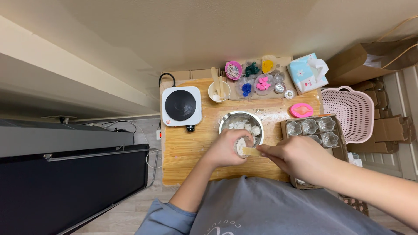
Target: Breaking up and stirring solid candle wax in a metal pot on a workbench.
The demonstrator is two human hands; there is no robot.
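Both hands meet just near of the metal bowl (241, 125) on the wooden table (187, 152). Left hand (225, 149) grasps a small glass jar (242, 146), mouth toward the right. Right hand (298, 157) pinches a flat wooden stick (251, 151), its long axis lying left-right, the tip touching the jar's mouth.

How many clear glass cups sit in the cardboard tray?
5 visible in the cardboard tray: back row at left, middle, right; second row at and. The right hand may hide more.
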